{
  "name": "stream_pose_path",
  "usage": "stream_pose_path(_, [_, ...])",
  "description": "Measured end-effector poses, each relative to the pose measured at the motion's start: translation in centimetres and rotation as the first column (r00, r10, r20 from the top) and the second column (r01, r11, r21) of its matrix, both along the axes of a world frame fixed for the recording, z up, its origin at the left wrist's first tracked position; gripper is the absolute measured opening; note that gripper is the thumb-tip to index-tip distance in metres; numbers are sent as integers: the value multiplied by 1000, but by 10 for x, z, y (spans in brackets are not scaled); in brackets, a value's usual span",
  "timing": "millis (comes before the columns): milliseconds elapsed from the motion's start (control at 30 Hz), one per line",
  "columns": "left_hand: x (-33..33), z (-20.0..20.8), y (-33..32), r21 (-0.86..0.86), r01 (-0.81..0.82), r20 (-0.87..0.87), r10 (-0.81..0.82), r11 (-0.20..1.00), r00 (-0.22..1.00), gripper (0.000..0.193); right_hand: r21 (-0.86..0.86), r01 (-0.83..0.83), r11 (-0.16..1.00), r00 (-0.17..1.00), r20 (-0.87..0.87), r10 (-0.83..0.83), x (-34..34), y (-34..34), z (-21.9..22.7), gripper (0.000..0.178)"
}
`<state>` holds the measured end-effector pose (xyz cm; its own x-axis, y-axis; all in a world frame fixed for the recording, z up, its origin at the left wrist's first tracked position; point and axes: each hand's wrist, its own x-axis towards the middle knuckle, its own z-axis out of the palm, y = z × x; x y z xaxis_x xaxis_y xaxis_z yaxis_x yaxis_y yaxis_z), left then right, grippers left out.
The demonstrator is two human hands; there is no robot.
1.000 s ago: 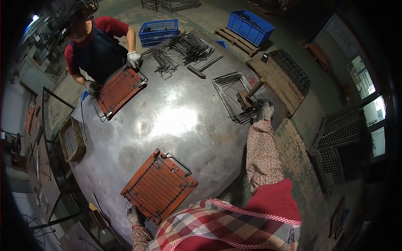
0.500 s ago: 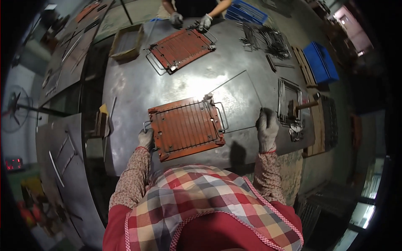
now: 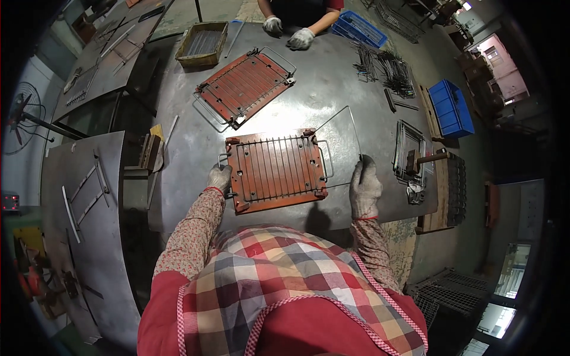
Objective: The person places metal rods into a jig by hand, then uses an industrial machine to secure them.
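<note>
In front of me lies a red-brown jig plate point(image 3: 276, 169) with a row of thin parallel wires across it and bent wire handles at its two sides. My gloved left hand point(image 3: 219, 178) is closed at its left edge, by the wire handle there. A large, thin rectangular wire frame point(image 3: 357, 132) reaches out from the plate's right side. Its outer side is gripped by my gloved right hand point(image 3: 365, 190), fingers closed. Where the frame's inner part rests on the plate is hard to make out.
Across the table point(image 3: 178, 127), a second jig plate point(image 3: 244, 89) lies near a co-worker's gloved hands point(image 3: 301, 39). A box of wires point(image 3: 202, 44) stands far left. On the right are wire bundles point(image 3: 395, 74), stacked wire frames point(image 3: 407, 148), a hammer point(image 3: 430, 157) and a blue crate point(image 3: 451, 108).
The wire frame and my right hand have shifted slightly left, closer to the plate. My left hand stays at the plate's edge. The co-worker's hands have come off the far plate.
</note>
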<state>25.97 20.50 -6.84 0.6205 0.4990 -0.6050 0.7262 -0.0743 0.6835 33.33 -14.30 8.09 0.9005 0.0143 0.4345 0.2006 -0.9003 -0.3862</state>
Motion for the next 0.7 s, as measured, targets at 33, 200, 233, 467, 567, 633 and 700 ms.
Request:
stream_pose_path(33, [1, 5, 0, 27, 42, -17, -41, 999, 999, 37, -39, -7, 999, 1000, 16, 7, -2, 6, 0, 21])
stream_pose_path(200, [6, -29, 13, -92, 76, -11, -77, 993, 997, 33, 319, 38, 947, 999, -43, -25, -8, 43, -2, 36])
stream_pose_path(233, [4, -36, 15, -88, 70, 7, -70, 994, 998, 32, 344, 75, 936, 984, -176, -13, -13, 49, 10, 44])
stream_pose_path(467, [4, -3, 3, -226, -41, 113, 68, 973, 991, 20, -94, -94, 991, 845, -534, 29, -41, 82, 3, 27])
stream_pose_path(567, [3, 14, 6, -470, -75, -12, 79, 879, 997, 25, -3, -399, 917, 759, -563, 328, -71, 90, 2, 56])
stream_pose_path(633, [-2, -4, 14, -481, -81, 58, 124, 873, 991, 28, 75, -415, 907, 766, -509, 393, -84, 86, -8, 55])
stream_pose_path(700, [-8, -7, 16, -547, -56, 132, 153, 835, 979, 35, 210, -292, 933, 627, -695, 352, -88, 71, -16, 55])
